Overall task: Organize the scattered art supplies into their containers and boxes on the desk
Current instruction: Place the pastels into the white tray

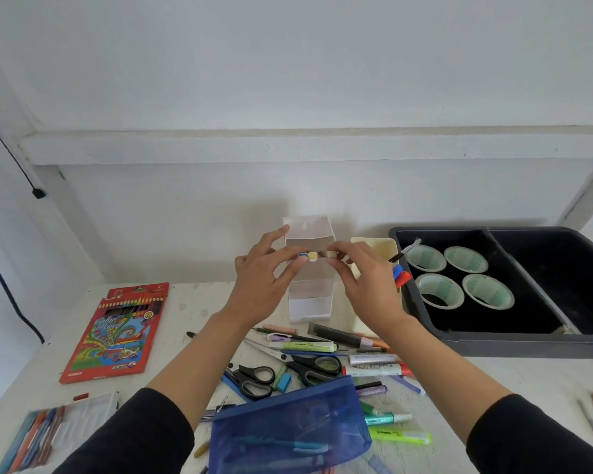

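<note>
Both hands, left [264,282] and right [368,285], are pinching a tiny strip [309,256] (2 tabs, blue and yellow, can't tell what exactly) right in front of the white box [310,302]. The pen pile [322,347] is sprawling just below, so a loose pinch is risking it vanishing into clutter. The bin [493,345] is crowding one side; the pencil set [117,333] side is looking roomier.

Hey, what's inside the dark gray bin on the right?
In the gray bin, four tape rolls lie in the left compartment. The right compartment looks dark; the front wall hides its near floor.
</note>
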